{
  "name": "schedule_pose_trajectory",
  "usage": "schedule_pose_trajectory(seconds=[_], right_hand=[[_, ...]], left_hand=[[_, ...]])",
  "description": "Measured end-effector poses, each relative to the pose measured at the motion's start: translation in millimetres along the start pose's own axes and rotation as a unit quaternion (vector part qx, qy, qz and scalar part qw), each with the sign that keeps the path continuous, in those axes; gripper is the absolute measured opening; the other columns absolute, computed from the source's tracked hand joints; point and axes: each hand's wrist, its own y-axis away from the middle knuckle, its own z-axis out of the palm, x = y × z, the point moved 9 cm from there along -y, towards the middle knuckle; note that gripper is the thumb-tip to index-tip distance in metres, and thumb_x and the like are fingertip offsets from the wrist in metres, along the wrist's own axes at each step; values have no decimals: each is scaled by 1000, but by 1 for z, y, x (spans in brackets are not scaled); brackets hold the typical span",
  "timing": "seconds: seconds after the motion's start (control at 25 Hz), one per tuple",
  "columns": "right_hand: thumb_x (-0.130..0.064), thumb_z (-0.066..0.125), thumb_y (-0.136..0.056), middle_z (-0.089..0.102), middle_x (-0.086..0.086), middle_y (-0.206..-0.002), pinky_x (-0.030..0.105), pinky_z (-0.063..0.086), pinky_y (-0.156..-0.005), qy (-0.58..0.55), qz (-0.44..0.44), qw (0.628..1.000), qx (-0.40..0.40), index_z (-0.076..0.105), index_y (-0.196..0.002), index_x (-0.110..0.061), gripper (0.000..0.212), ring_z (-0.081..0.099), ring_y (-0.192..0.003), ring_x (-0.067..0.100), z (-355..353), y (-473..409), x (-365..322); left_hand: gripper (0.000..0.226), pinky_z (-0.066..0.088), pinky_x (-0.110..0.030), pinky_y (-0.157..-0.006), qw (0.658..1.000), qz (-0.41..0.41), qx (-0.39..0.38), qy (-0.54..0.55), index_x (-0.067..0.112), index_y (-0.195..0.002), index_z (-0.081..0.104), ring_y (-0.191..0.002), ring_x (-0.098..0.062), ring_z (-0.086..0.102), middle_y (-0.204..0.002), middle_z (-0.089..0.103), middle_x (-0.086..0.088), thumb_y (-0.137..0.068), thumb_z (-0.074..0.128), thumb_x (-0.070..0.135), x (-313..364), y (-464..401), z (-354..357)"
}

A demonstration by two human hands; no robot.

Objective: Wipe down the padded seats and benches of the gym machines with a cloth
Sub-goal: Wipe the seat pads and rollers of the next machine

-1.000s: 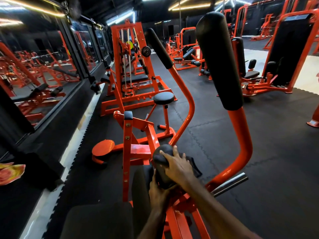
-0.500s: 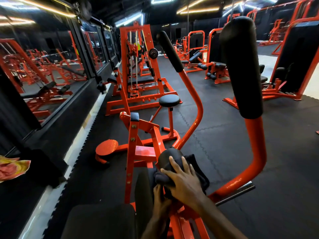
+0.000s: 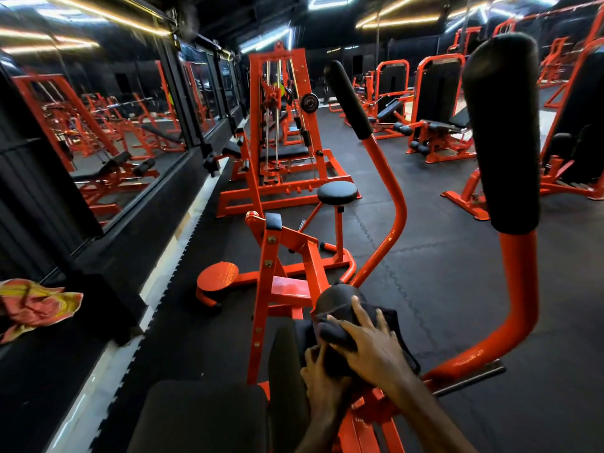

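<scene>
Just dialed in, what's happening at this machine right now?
A person is wiping a small rounded black pad on an orange gym machine. The right hand presses a dark cloth over the pad, fingers spread on it. The left hand grips lower down, beneath the pad, where cloth and pad are hard to tell apart. A black seat pad sits nearer the camera, untouched, and a colourful rag lies off on the left.

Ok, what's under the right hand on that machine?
A dark cloth, bunched under the right hand against a rounded black pad. The left hand holds the pad from below. The pad's lower part is covered.
</scene>
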Motion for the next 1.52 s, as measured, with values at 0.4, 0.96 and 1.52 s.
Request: schedule_pose_trajectory(seconds=[0.4,0.96,1.52], right_hand=[[-51,55,-102,-3,2,-177,68,22,-124,4,43,999,18,27,-156,-59,62,9,-158,48,-22,-57,-9],[-56,53,-103,-8,2,-176,68,13,-125,43,20,999,20,25,-158,-57,62,-1,-159,48,-14,-41,-19],[-44,54,-104,-5,3,-177,64,14,-127,58,14,997,48,28,-160,-52,62,-1,-160,44,-18,-38,-24]], left_hand=[[102,64,-42,-85,938,-29,-81,336,40,-147,52,-113,-26,75,-134,72,-6,-63,101,9,1,6,-3],[114,63,-30,-87,979,13,19,201,37,-152,46,-117,-8,69,-139,63,7,-54,104,46,1,-2,-3],[93,62,-33,-90,975,20,-32,218,36,-148,50,-121,-19,70,-136,67,2,-71,99,17,3,4,-15]])
